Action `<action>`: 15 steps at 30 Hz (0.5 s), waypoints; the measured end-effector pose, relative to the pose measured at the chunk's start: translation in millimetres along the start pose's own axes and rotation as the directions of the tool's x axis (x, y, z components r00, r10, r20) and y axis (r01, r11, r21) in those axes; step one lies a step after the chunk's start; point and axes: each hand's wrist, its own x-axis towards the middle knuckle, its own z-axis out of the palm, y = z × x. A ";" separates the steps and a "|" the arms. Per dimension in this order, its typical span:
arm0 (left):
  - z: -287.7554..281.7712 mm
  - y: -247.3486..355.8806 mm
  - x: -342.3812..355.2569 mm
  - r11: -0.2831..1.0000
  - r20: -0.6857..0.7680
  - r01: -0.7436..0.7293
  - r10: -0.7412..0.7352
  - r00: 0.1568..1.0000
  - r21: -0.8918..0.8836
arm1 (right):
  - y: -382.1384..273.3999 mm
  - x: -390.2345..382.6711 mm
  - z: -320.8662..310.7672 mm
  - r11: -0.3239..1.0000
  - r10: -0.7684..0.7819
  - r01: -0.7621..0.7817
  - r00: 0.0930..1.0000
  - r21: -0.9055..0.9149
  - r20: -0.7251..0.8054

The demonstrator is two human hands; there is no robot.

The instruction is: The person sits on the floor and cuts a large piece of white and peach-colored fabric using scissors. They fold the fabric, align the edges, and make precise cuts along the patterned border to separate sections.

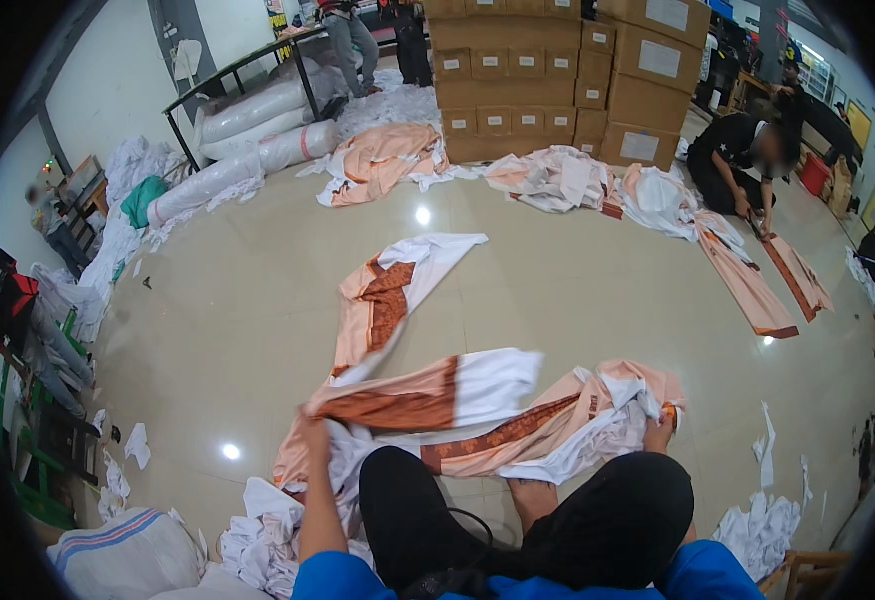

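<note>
I sit on the floor with knees bent and a long strip of printed fabric, peach, brown and white, stretched in front of my legs. At its left end, my left hand is closed on a fabric panel, brown and white, whose free end is blurred as it lifts to the right. My right hand is closed at the strip's right end, beside my knee; a small orange and dark patch shows by its fingers, too small to name. A further fabric piece trails away across the floor.
White scraps are heaped at my left by a white sack; more scraps lie right. Fabric heaps and stacked cardboard boxes stand ahead. A crouching person handles fabric at far right.
</note>
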 end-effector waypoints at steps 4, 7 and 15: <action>-180.6 36.6 -0.2 0.577 -0.344 -0.090 -0.349 0.872 -0.812 | -36.2 24.8 -34.9 0.788 -0.018 -0.044 0.995 0.615 0.094; -304.9 88.8 -45.3 0.496 -0.360 -0.205 -0.239 0.902 -0.843 | -101.9 33.7 -53.3 0.789 0.057 -0.218 0.957 0.574 0.286; -369.7 48.2 -47.7 0.544 -0.303 -0.176 -0.153 0.941 -0.820 | -261.1 31.1 -7.8 0.684 0.008 -0.322 0.901 0.655 0.434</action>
